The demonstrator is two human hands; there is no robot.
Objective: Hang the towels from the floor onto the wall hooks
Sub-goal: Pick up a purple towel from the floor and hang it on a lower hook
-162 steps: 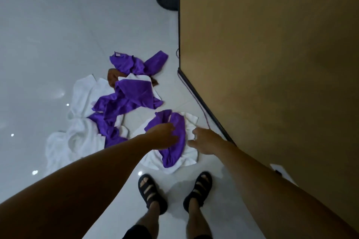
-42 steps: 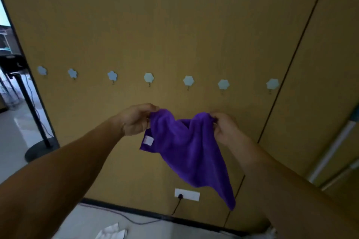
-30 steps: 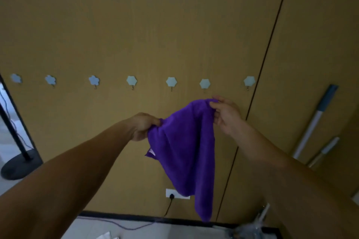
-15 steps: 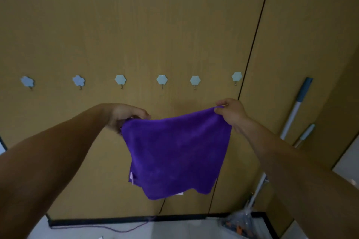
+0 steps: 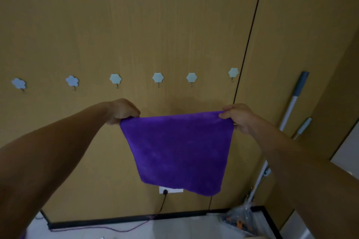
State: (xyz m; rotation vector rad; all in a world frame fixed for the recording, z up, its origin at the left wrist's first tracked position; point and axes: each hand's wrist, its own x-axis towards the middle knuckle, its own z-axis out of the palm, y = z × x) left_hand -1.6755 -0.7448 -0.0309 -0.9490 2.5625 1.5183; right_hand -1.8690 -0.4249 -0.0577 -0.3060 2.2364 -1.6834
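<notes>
- We see the left hand (image 5: 122, 111) pinching the upper left corner of the purple towel (image 5: 178, 151), fingers curled.
- The right hand (image 5: 238, 118) pinches the upper right corner; the towel hangs spread flat at frame centre.
- It sits below a row of 6 wall hooks (image 5: 158, 78), touching none.
- Its lower edge overlaps a white socket (image 5: 171, 190); a mop handle (image 5: 291, 103) leans at right.

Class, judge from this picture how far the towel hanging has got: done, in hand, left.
Done: nothing hung yet; the six wall hooks in view are bare. In hand: the left hand and right hand pinch the purple towel by its top corners, spread below the hooks. Left: hook this towel up.
</notes>
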